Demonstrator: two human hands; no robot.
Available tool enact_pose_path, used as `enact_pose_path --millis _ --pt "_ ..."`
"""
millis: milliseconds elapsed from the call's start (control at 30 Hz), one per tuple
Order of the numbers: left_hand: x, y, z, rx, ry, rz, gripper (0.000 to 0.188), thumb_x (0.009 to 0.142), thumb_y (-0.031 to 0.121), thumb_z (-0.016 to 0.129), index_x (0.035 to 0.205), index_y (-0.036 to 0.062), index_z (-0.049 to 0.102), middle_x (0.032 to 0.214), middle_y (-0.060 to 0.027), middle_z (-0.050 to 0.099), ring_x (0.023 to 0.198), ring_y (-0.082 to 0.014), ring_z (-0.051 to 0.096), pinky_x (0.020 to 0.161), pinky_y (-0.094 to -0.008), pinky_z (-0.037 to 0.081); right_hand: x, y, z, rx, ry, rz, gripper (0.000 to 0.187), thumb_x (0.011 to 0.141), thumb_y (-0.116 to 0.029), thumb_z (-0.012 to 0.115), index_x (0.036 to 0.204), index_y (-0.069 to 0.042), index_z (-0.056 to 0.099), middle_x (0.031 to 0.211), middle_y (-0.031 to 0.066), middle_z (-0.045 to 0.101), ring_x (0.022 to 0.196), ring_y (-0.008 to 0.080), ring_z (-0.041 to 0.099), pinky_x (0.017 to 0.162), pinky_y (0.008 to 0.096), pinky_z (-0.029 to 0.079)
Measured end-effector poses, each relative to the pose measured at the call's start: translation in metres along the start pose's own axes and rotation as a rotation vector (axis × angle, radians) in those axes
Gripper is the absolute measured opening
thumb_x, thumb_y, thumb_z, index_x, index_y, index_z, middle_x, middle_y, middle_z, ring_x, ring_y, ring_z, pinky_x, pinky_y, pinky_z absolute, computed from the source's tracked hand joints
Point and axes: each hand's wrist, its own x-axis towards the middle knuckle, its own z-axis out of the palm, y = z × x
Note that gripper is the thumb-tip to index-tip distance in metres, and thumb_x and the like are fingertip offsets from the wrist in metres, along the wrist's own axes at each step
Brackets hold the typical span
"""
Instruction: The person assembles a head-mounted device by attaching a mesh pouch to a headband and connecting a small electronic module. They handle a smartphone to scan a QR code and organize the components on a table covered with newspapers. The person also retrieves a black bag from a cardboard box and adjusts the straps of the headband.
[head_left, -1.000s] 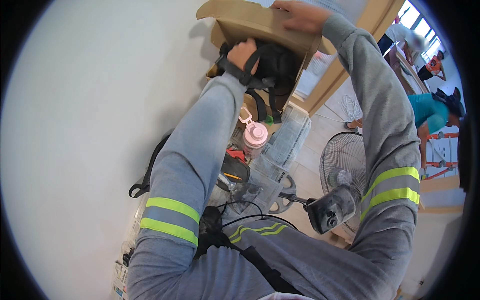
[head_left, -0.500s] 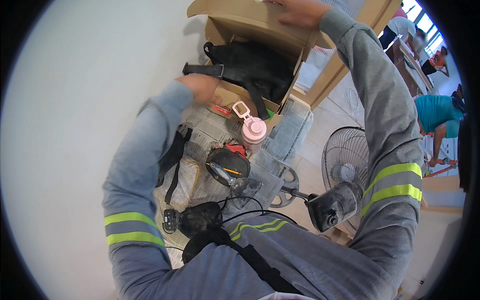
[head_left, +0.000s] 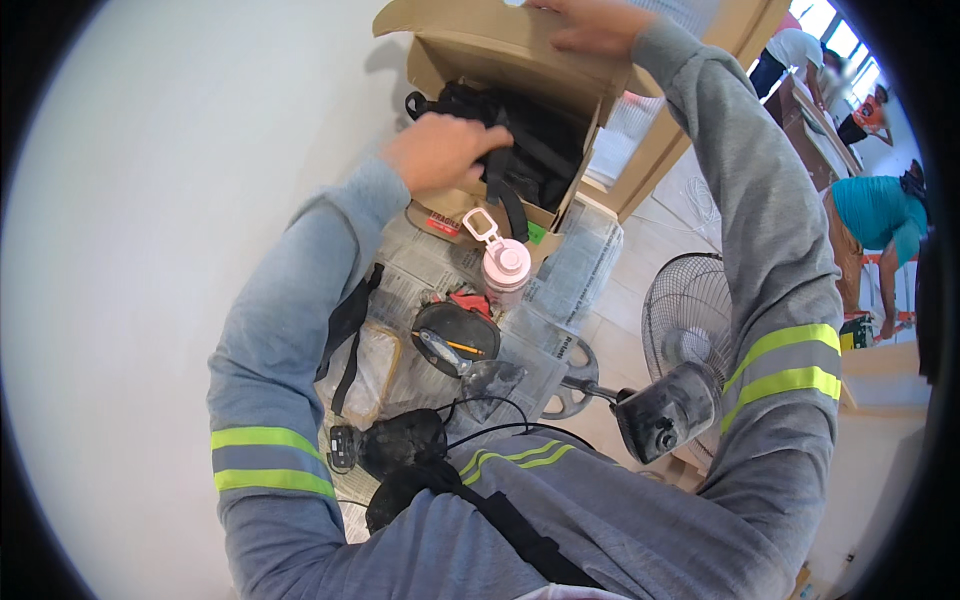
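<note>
A brown cardboard box (head_left: pixel 430 68) stands against the white wall with its lid raised. Inside lies a black bag with straps (head_left: pixel 545 135). My left hand (head_left: pixel 445 152) is over the box's near edge, fingers closed on a black strap (head_left: pixel 497 165) of the bag; its palm side is hidden. At the top edge, my right hand (head_left: pixel 595 25) grips the box's raised flap (head_left: pixel 480 22), its fingertips partly cut off by the frame. Just in front of the box is a pink-lidded bottle (head_left: pixel 507 262) with its carry loop up.
Newspaper (head_left: pixel 575 270) covers the floor, bearing a black bowl (head_left: pixel 457 335) with a pencil and tools. A dusty power tool (head_left: pixel 400 440) lies near me. A standing fan (head_left: pixel 690 340) is at right. Beyond it, a person in teal (head_left: pixel 880 220) bends over; others work farther back.
My left hand has moved right and up from the box's near left corner to over the bag. The strap end there has shifted. My right hand stays on the flap.
</note>
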Motion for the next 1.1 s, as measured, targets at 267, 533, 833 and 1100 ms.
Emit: enact_pose_path --millis 267,533,833,1100 --pt "0.021 -0.018 0.043 -0.369 0.257 0.052 0.03 0.088 0.033 0.076 0.102 0.007 0.079 0.088 -0.0218 0.072 0.084 -0.0425 0.07 0.078 -0.0501 0.056 0.006 -0.003 0.007 0.04 -0.036 0.062 0.063 0.079 -0.023 0.066 0.138 -0.004 0.056 0.125 0.0275 0.067 0.118 0.0445 0.063 0.101 0.0516 0.049" --pt "0.055 0.01 0.088 -0.196 0.102 -0.371 0.036 0.09 0.023 0.068 0.123 0.0093 0.073 0.107 -0.0243 0.074 0.101 -0.044 0.071 0.096 -0.053 0.055 0.011 -0.007 0.028 -0.01 0.086 -0.096 0.064 0.085 -0.015 0.066 0.146 -0.005 0.05 0.127 0.0242 0.067 0.118 0.0377 0.065 0.106 0.0447 0.049" --pt "-0.202 0.053 0.113 -0.291 0.721 -0.51 0.058 0.084 0.037 0.078 0.132 0.0062 0.065 0.12 -0.0215 0.071 0.112 -0.0394 0.066 0.098 -0.05 0.051 -0.037 -0.059 0.134 -0.278 -0.08 -0.132 0.076 0.085 -0.02 0.071 0.155 -0.012 0.041 0.159 0.0275 0.037 0.134 0.0462 0.052 0.113 0.0481 0.045" --pt "-0.407 0.02 0.199 -0.229 0.606 -1.288 0.03 0.095 0.033 0.069 0.111 0.007 0.071 0.099 -0.0214 0.074 0.093 -0.0427 0.071 0.084 -0.0493 0.056 -0.018 -0.099 0.094 -0.283 -0.045 -0.217 0.077 0.087 -0.042 0.079 0.151 -0.014 0.047 0.153 0.0278 0.046 0.137 0.0478 0.048 0.114 0.0472 0.043"
